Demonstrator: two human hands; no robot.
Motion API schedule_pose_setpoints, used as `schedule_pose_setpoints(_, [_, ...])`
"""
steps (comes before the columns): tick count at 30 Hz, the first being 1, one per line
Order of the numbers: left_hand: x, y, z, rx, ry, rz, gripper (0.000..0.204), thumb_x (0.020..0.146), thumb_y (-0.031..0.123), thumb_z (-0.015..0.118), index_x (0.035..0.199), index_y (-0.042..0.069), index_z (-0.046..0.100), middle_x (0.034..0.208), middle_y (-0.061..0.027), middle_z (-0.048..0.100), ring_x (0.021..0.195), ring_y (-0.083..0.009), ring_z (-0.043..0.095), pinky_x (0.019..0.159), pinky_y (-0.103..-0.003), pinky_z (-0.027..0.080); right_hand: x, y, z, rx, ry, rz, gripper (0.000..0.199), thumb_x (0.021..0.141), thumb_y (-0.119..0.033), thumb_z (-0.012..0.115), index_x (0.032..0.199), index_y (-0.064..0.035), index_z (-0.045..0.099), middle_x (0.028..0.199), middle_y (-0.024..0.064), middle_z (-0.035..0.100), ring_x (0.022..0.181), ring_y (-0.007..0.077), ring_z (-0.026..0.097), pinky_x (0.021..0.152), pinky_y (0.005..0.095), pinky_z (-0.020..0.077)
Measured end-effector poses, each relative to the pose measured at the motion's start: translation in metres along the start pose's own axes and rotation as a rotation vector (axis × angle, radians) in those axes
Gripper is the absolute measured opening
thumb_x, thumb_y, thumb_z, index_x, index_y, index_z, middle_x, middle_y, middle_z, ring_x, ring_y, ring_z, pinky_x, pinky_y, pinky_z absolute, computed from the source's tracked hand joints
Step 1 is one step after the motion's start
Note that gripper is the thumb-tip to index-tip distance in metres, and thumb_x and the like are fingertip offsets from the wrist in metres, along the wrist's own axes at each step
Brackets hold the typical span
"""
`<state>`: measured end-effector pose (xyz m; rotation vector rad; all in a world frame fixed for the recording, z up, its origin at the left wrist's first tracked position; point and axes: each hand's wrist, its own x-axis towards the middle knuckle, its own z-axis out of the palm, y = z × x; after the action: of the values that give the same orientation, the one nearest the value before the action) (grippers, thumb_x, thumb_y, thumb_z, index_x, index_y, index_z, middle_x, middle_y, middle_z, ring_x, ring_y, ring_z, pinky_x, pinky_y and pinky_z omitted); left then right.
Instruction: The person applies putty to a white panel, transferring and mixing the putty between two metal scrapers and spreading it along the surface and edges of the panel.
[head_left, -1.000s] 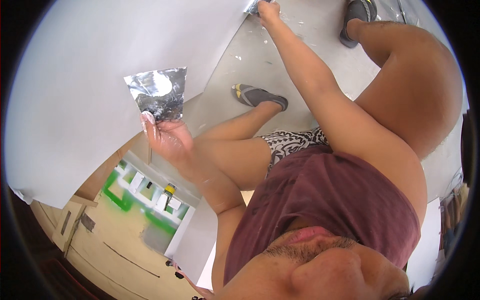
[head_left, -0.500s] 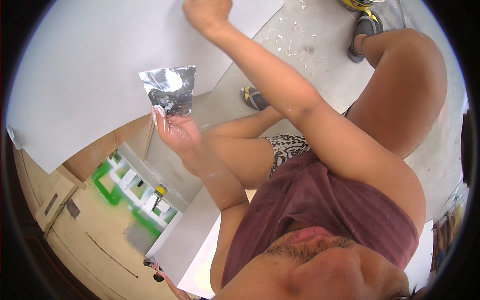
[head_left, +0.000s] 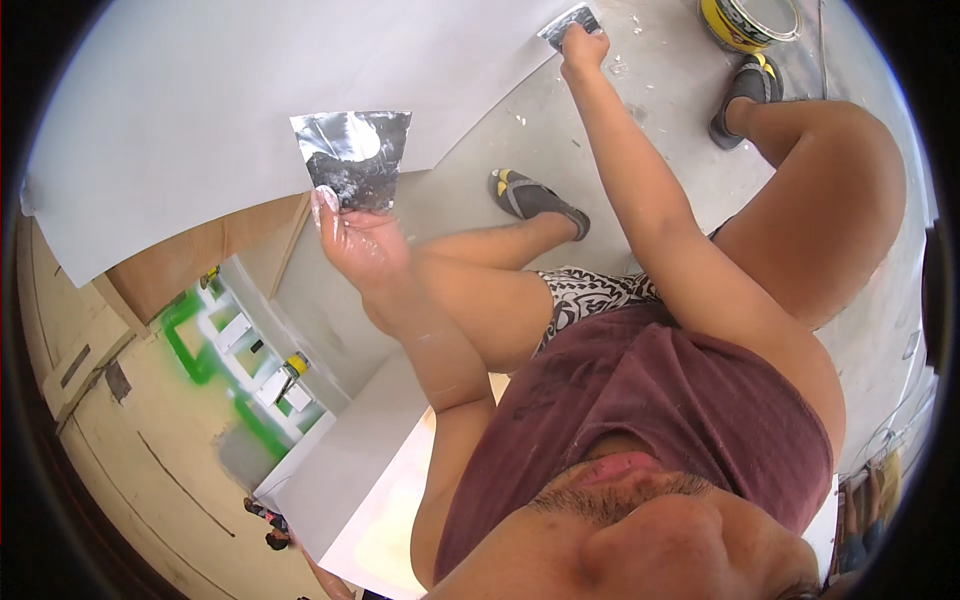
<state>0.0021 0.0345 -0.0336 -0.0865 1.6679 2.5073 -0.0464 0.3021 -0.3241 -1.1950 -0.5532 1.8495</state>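
My left hand (head_left: 365,245), smeared with white paste, grips a wide metal putty knife (head_left: 370,178) from below. Its shiny blade points up in front of the large white panel (head_left: 190,140) and carries some white residue. At the end of my outstretched arm, my right hand (head_left: 587,46) is closed on a second putty knife (head_left: 572,22). That blade lies at the panel's right edge; whether it touches the surface I cannot tell. Both handles are hidden in the hands.
A yellow-and-black bucket (head_left: 735,28) stands on the grey floor at the far right, near my shoe (head_left: 748,95). White scraps (head_left: 618,68) lie beside the panel. Below left are a wooden support (head_left: 190,250) and green-and-white shelving (head_left: 240,350). Another person (head_left: 272,525) appears at lower left.
My right hand has swung right, from over the panel to its edge, and its putty knife has come into view. The left hand with its putty knife has risen slightly.
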Motion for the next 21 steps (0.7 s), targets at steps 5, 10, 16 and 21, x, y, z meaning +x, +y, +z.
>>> schedule_pose_setpoints(5, [0.002,0.002,0.004,-0.021,-0.045,0.031,0.025,0.098,0.017,0.052,0.118,0.003,0.054,0.117,-0.0054,0.058,0.109,-0.0164,0.054,0.094,-0.032,0.043,0.006,-0.017,0.032,-0.153,-0.074,-0.027,0.012,0.077,0.002,0.05,0.086,0.0002,0.057,0.08,0.0077,0.063,0.067,0.0176,0.061,0.061,0.0321,0.0493])
schedule_pose_setpoints(10, [-0.009,0.0,0.003,-0.03,0.022,0.051,0.025,0.097,0.017,0.055,0.117,0.003,0.056,0.114,-0.006,0.062,0.104,-0.0165,0.058,0.093,-0.033,0.045,-0.079,-0.061,0.093,-0.542,-0.084,-0.317,0.036,0.089,-0.012,0.049,0.119,0.0024,0.062,0.105,0.0292,0.066,0.1,0.0441,0.064,0.089,0.0433,0.05])
schedule_pose_setpoints(16, [0.0,-0.008,0.002,-0.028,0.026,0.028,0.028,0.098,0.018,0.051,0.121,0.003,0.054,0.119,-0.0058,0.059,0.111,-0.0179,0.054,0.097,-0.036,0.042,-0.176,-0.092,0.126,-0.839,-0.273,-0.736,0.013,0.078,-0.004,0.057,0.09,-0.0011,0.062,0.079,0.018,0.067,0.068,0.0326,0.067,0.065,0.0432,0.0524])
schedule_pose_setpoints(21, [-0.001,-0.019,0.015,-0.046,0.065,0.053,0.03,0.098,0.019,0.054,0.123,0.002,0.053,0.118,-0.0063,0.059,0.11,-0.0179,0.055,0.095,-0.036,0.043,-0.173,-0.082,0.07,-0.421,-0.624,-0.731,0.02,0.088,-0.007,0.06,0.106,0.0024,0.062,0.079,0.0049,0.065,0.067,0.0126,0.061,0.059,0.0295,0.0501])
